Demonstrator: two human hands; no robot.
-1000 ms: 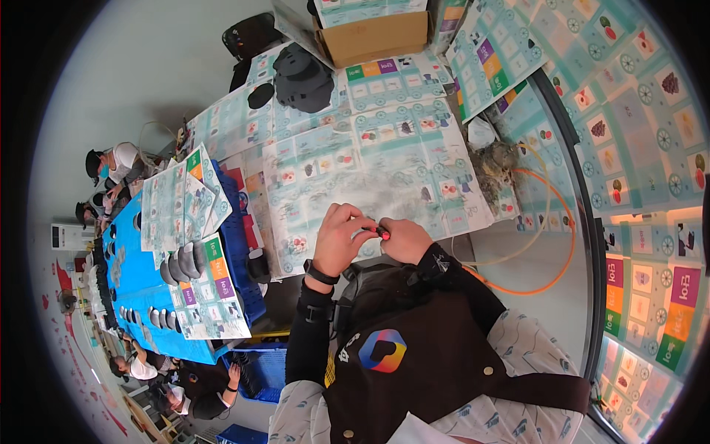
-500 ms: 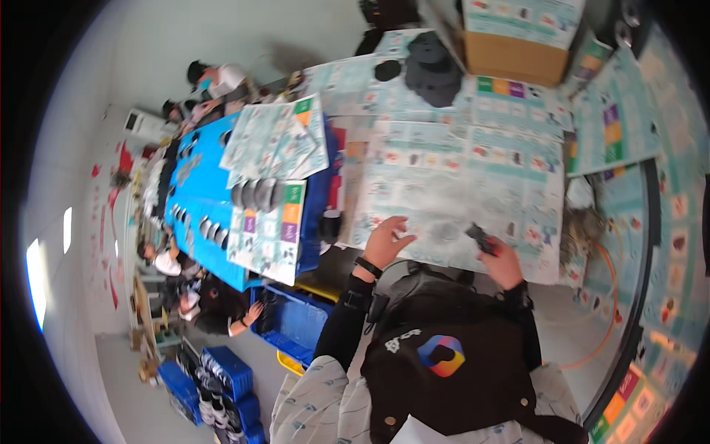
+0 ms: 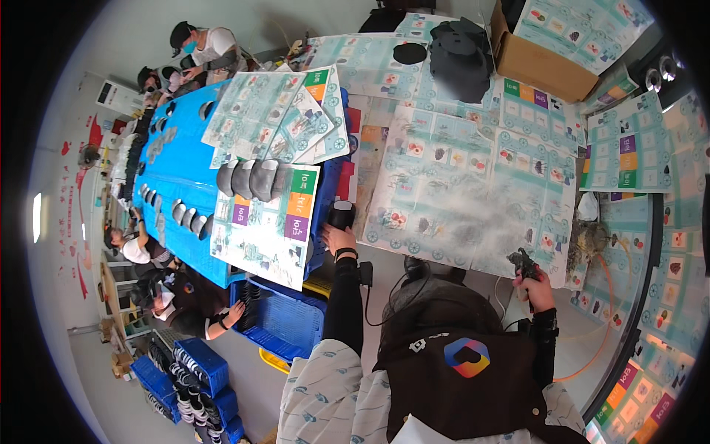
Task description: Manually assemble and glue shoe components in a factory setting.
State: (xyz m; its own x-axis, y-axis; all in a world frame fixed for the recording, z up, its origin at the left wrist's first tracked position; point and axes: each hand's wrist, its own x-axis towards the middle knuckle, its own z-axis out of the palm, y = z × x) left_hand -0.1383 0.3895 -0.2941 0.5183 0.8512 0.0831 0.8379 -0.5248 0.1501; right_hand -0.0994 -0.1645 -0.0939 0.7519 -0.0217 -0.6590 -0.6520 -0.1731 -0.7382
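My left hand is at the gap between the blue table and the paper-covered table. Its fingers are closed around the lower end of a dark, smooth, rounded piece, and the fingertips are partly hidden. My right hand grips a dark spray gun over the near right edge of the paper-covered table. Whitish haze marks the printed sheets there. Left of my left hand, several grey curved pieces lie in an overlapping row on a printed sheet.
Loose sheets lie on the blue table. A dark grey cap-like pile and a cardboard box stand at the back. An orange hose hangs at right. A co-worker's hand reaches into a blue crate.
My left hand has gone from over the paper-covered table leftward to the dark rounded piece. My right hand, with the spray gun, has shifted right and nearer. The view has shifted slightly.
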